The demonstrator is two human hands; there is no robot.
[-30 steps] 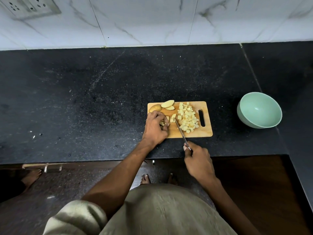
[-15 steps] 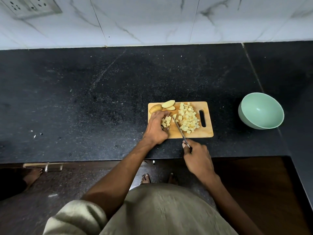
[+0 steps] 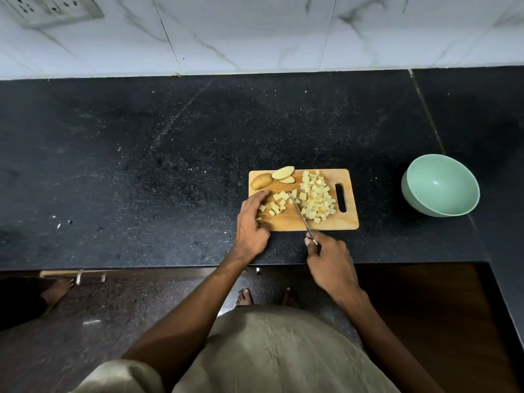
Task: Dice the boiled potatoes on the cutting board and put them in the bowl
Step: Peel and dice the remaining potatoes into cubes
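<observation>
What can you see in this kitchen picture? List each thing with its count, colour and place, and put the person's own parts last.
cutting board: one, light wood, on the black counter.
diced potato: two heaps, pale yellow, on the board.
uncut potato pieces: about three, tan and yellow, at the board's far left corner.
knife: one, steel, tip between the heaps.
bowl: one, mint green, empty, right of the board.
counter: one, black.
wall socket: one, white, upper left.
left hand: on the board, by the smaller heap.
right hand: grips the knife.
feet: two, bare, on the floor.

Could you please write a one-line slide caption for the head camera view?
Right hand dices potato cubes with a knife on a wooden cutting board; green bowl waits.
</observation>
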